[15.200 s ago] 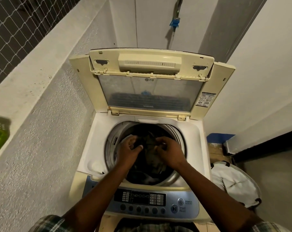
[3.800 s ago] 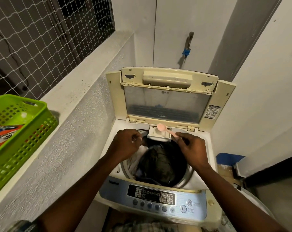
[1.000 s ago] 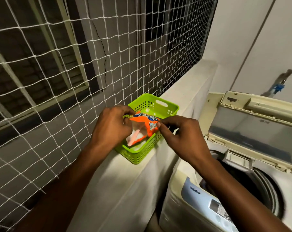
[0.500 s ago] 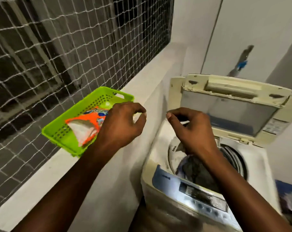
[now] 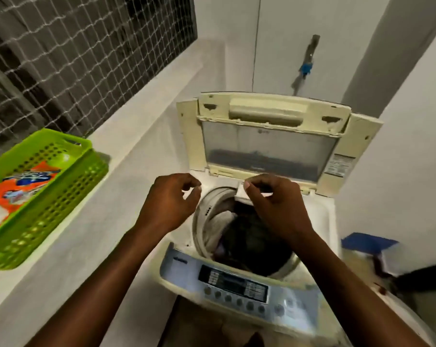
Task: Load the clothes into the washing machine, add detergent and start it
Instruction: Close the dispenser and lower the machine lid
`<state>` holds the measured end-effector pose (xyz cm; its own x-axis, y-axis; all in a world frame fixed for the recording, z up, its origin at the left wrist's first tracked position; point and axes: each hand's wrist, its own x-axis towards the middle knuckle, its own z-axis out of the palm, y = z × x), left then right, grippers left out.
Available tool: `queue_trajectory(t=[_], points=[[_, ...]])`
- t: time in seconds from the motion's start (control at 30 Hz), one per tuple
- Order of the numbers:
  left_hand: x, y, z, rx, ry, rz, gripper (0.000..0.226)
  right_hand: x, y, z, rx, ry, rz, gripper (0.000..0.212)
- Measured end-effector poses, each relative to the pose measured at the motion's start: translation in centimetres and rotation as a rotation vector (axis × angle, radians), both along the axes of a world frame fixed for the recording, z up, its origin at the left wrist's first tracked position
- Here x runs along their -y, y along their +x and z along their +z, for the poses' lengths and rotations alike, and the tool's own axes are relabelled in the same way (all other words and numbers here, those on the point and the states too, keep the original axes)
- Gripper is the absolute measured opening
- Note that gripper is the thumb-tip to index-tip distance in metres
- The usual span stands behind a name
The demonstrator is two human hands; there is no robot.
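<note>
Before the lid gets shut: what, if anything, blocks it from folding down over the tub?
The detergent drawer juts out over the tub's back rim, and both hands, the left hand and right hand, hover under the raised lid.

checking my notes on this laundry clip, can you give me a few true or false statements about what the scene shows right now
1. The washing machine lid is shut. False: it stands open, propped upright at the back.
2. Clothes lie inside the drum. True.
3. The detergent packet lies in the green basket on the ledge. True.
4. The right hand is pressing a button on the control panel. False: it is above the drum near the back, away from the panel.
5. The left hand holds the detergent packet. False: it holds nothing visible, fingers loosely curled, and the packet is in the basket.
</note>
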<state>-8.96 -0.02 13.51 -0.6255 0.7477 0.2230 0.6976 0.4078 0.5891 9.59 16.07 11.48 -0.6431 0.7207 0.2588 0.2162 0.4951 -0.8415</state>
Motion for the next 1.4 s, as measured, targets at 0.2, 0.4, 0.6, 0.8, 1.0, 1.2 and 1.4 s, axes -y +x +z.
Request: queue_trajectory(t=[0.2, 0.4, 0.6, 0.8, 1.0, 1.2, 1.4], points=[[-3.1, 0.9, -3.7, 0.048, -0.057, -0.070, 0.011, -1.7, 2.1, -2.9, 0.142, -0.069, -0.056, 0.014], [-6.2, 1.1, -6.9, 0.088, -0.129, -0.122, 0.013, -2.6, 2.6, -6.0, 0.240, -0.116, -0.117, 0.024], [-8.2, 0.3, -10.1, 0.173, -0.227, -0.173, 0.017, -3.7, 2.0, -10.1, 0.302, -0.177, -0.186, 0.030], [-10.3, -1.1, -13.9, 0.387, -0.313, -0.142, 0.027, -4.6, 0.8, -12.9, 0.385, -0.295, -0.228, 0.037], [-12.6, -2.6, -18.5, 0.762, -0.313, -0.055, 0.062, -5.7, -1.1, -15.7, 0.373, -0.425, -0.236, 0.039], [-14.4, -3.7, -22.2, 0.895, -0.352, -0.055, 0.093, -6.8, -3.0, -18.6, 0.366, -0.587, -0.271, 0.039], [-15.1, -3.4, -23.1, 1.057, -0.378, -0.050, 0.095, -7.8, -3.6, -22.0, 0.298, -0.732, -0.299, 0.045]])
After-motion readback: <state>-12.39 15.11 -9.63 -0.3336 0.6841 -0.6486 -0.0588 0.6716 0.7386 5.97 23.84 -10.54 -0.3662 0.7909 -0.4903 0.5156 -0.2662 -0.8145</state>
